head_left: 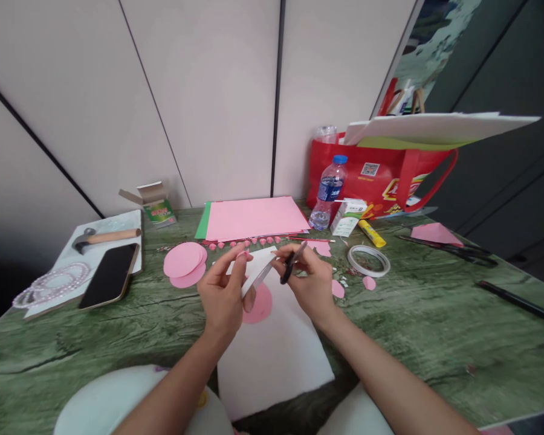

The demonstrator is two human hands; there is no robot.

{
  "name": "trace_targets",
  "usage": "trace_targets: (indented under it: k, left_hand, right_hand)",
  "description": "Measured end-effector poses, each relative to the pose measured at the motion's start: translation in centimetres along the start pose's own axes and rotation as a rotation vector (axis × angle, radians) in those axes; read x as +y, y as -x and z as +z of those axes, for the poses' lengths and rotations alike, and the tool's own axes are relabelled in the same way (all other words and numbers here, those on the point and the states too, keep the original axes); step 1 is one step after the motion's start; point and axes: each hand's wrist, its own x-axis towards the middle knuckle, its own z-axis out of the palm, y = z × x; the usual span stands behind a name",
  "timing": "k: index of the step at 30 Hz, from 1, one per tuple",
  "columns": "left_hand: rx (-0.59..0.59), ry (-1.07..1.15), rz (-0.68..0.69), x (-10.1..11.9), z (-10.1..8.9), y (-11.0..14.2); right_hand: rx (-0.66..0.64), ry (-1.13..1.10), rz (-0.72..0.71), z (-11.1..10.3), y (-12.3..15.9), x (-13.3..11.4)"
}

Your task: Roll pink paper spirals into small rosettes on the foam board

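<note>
My left hand (223,287) is closed in a pinch on a small pink paper piece (242,256), held above a white sheet (276,350) on the green table. My right hand (309,278) grips black-handled scissors (276,270), whose blades point left toward the left hand's fingers. A pink paper circle (260,305) lies on the white sheet just under the hands. A stack of pink circles (184,263) lies to the left of my left hand.
Pink and green paper sheets (254,217), a row of small pink bits, a water bottle (329,192), glue stick (372,234), tape roll (369,260) and red bag (381,175) sit behind. A phone (110,275), hammer (104,237) and beads (54,283) lie left.
</note>
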Motion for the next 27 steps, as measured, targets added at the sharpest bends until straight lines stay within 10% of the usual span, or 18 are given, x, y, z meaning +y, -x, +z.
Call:
trace_targets:
  k: [7,17,22,27]
  left_hand:
    - [-0.006,-0.078,-0.026,0.1,0.0,0.0]
    - [0.205,0.020,0.062,0.6,-2.0,-3.2]
    - [0.443,-0.099,0.184,-0.1,-1.8,-3.3]
    - [0.265,-0.286,0.086,0.0,-0.6,-1.2]
  right_hand:
    - [0.077,0.118,-0.169,-0.7,-0.3,0.5]
    - [-0.525,-0.356,0.168,-1.0,-0.5,-1.3]
    - [-0.269,-0.285,0.178,0.0,0.6,-1.8]
    - [-0.192,-0.221,0.148,0.9,1.4,-2.1]
